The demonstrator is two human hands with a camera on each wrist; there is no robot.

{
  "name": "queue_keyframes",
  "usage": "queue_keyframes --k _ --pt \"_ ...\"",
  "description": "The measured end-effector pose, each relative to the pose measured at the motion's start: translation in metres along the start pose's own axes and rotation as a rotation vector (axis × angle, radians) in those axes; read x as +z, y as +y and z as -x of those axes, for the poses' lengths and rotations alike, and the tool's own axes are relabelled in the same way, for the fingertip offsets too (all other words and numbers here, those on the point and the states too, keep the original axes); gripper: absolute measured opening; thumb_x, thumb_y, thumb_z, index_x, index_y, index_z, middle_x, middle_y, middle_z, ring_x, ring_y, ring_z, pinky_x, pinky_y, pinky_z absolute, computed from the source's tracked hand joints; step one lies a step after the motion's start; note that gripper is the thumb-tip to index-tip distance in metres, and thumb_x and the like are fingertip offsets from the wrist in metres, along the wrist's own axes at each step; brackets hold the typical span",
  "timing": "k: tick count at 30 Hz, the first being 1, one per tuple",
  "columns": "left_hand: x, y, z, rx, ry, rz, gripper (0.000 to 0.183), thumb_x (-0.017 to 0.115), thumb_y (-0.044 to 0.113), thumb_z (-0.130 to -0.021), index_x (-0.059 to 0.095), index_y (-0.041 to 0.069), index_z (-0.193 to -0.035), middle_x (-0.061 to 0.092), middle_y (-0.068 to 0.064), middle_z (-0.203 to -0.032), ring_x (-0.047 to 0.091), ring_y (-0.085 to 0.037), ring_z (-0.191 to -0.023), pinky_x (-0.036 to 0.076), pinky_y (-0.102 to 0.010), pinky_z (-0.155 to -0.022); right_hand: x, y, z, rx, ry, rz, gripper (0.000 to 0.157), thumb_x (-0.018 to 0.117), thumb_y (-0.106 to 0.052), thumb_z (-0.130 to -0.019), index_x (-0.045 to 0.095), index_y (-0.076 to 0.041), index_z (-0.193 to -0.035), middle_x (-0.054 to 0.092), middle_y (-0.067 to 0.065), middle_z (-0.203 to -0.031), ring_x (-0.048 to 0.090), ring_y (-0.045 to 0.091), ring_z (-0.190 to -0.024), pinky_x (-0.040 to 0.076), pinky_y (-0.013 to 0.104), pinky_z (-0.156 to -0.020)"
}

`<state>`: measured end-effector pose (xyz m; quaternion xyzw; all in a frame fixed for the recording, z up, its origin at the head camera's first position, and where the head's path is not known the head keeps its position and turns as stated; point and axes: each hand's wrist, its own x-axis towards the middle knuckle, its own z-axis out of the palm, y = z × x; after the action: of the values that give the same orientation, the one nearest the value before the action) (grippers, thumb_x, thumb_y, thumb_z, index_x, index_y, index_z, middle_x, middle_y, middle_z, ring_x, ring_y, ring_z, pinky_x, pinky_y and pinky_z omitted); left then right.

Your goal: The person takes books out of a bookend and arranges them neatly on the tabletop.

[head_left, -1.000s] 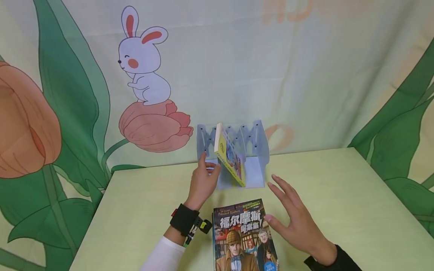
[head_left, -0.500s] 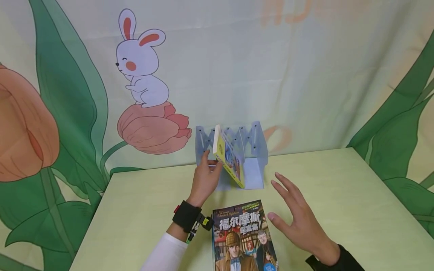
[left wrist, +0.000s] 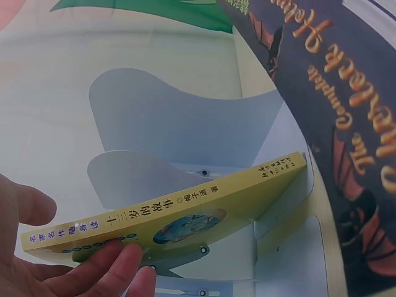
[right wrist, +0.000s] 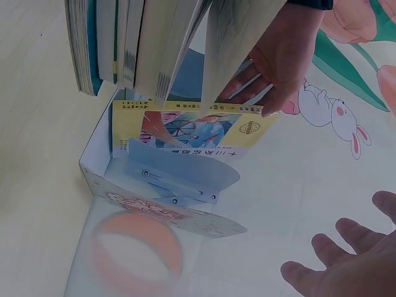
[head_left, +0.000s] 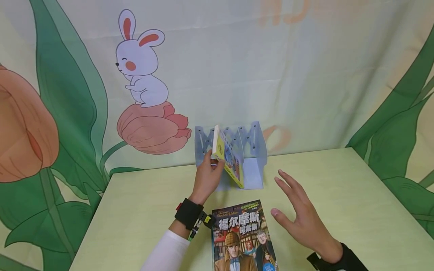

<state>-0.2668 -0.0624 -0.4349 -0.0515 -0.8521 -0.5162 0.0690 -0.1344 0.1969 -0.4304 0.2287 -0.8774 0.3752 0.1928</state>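
A yellow book (head_left: 230, 162) leans at a slant in the pale blue bookend rack (head_left: 253, 173), its top towards the left and its yellow spine facing me. My left hand (head_left: 207, 176) is at its left side; in the left wrist view the fingers (left wrist: 111, 272) lie against the lower cover and the thumb is near the top of the spine. In the foreground lies a comic-style detective book (head_left: 242, 237) atop a stack, whose page edges (right wrist: 148, 55) show in the right wrist view. To the right hovers my right hand (head_left: 305, 222), fingers spread, holding nothing.
Upright dividers with holes line the rack, and a divider (right wrist: 185, 164) stands beside the yellow book. Behind the table (head_left: 142, 210) hangs a cloth backdrop (head_left: 217, 75) printed with a rabbit and tulips.
My left hand has moved slightly right and up, close against the yellow book, its thumb now overlapping the spine. My right hand has drifted a little to the right.
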Motion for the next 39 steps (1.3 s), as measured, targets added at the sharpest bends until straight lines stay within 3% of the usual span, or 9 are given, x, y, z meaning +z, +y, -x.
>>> queue_keyframes --k 17,25,30,39 --pt "0.006 0.010 -0.006 0.066 0.032 -0.032 0.053 0.052 0.031 -0.100 0.040 0.009 -0.147 0.066 -0.013 -0.102 0.063 -0.023 -0.081 0.045 -0.030 -0.060 0.000 0.002 0.000 -0.006 0.005 0.006 0.079 0.073 -0.014 -0.084 0.034 -0.020 -0.154 0.026 0.002 -0.162 0.026 0.019 -0.149 0.036 0.060 -0.105" --pt "0.005 0.019 -0.014 0.075 0.069 -0.131 0.044 0.050 0.037 -0.101 0.055 0.005 -0.130 0.061 -0.007 -0.077 0.045 -0.018 -0.051 0.029 -0.029 -0.048 0.000 0.002 0.000 -0.006 0.000 0.010 0.077 0.072 -0.015 -0.085 0.036 -0.021 -0.153 0.028 0.001 -0.161 0.026 0.019 -0.149 0.036 0.060 -0.105" --pt "0.006 0.019 -0.019 0.074 0.091 -0.175 0.040 0.049 0.040 -0.100 0.060 0.005 -0.118 0.054 -0.006 -0.066 0.041 -0.017 -0.047 0.025 -0.028 -0.045 0.000 0.003 -0.001 -0.008 -0.005 0.018 0.075 0.072 -0.016 -0.085 0.037 -0.022 -0.152 0.029 0.001 -0.161 0.026 0.019 -0.149 0.036 0.059 -0.106" --pt "0.011 0.019 -0.024 0.080 0.079 -0.267 0.041 0.049 0.039 -0.101 0.059 0.004 -0.120 0.056 -0.006 -0.063 0.045 -0.015 -0.043 0.025 -0.026 -0.039 0.002 0.002 0.001 -0.015 -0.050 0.033 0.074 0.071 -0.019 -0.088 0.035 -0.024 -0.153 0.031 0.001 -0.159 0.030 0.020 -0.147 0.040 0.060 -0.104"
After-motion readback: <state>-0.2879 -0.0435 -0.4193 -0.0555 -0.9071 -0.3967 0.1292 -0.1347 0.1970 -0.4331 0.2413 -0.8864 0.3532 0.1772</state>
